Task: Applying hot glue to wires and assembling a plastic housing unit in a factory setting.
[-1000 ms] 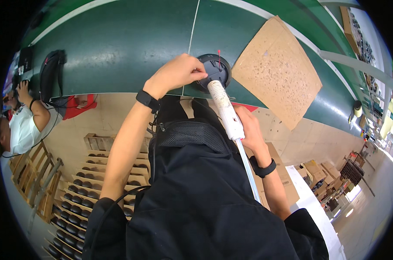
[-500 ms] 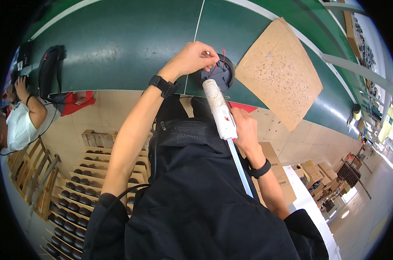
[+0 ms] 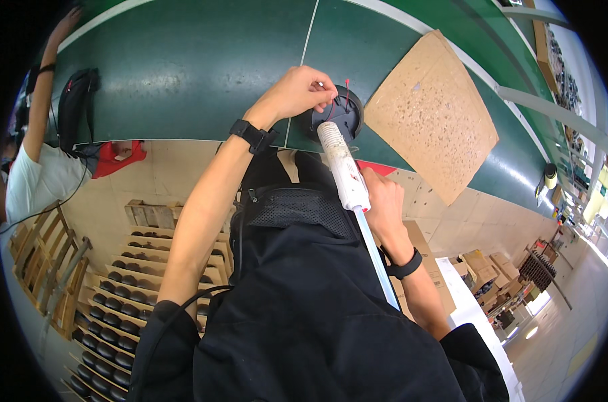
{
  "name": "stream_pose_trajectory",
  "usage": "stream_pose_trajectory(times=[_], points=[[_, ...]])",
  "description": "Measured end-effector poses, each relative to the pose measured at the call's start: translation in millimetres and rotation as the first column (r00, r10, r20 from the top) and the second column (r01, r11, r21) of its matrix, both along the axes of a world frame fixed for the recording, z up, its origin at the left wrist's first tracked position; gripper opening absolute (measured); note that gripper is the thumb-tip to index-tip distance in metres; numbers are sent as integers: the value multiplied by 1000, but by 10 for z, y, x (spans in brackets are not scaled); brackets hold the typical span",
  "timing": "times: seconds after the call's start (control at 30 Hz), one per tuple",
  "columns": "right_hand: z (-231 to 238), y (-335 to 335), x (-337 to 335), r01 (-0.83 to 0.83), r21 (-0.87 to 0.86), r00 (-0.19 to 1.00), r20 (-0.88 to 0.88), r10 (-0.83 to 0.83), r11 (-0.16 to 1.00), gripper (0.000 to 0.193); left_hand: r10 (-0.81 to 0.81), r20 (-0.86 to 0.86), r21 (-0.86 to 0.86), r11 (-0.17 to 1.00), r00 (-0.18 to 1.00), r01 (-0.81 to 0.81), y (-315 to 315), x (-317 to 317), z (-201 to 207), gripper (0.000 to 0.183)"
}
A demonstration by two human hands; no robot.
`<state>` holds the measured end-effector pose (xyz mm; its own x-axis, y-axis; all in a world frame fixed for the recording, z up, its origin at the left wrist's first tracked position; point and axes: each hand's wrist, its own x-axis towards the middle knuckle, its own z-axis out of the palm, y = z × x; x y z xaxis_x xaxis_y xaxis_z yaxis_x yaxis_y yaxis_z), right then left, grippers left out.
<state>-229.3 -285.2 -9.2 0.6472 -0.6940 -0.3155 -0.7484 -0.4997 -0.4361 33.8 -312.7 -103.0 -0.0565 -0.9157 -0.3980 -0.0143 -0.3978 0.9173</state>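
A round black plastic housing lies on the green bench. Thin red wires rise from it, one standing up with a red tip. My left hand is at the housing's left rim, thumb and forefinger pinched on a red wire. My right hand is wrapped round the handle of a white, stained hot glue gun, which hides part of its grip. The gun's nozzle end points at the near side of the housing. From its rear a long translucent glue stick runs down past my waist.
A brown board spotted with glue lies right of the housing on the green bench. Below stand racks of dark rounded parts and a cardboard box. A co-worker's arm and a black bag are far left.
The glue gun's rear and my right hand have shifted slightly right and down. My left hand keeps its pinch. The co-worker's arm has stretched out toward the far side of the bench.
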Motion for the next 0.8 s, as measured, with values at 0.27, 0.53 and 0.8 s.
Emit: stream_pose_trajectory(times=[0.27, 0.53, 0.8], points=[[-25, -76, -116, -37, 18, 999, 23, 37, 999, 19, -69, 401, -22, 996, 913, 85, 141, 160, 119, 22], [-107, -90, -192, 11, 22, 990, 138, -14, 1000, 21, -184, 322, 73, 983, 929, 169, 440, 304, 218, 18], [-103, -116, -225, -27, 20, 990, 136, 24, 999, 22, -158, 288, 71, 987, 945, 143, 590, 263, 114, 17]])
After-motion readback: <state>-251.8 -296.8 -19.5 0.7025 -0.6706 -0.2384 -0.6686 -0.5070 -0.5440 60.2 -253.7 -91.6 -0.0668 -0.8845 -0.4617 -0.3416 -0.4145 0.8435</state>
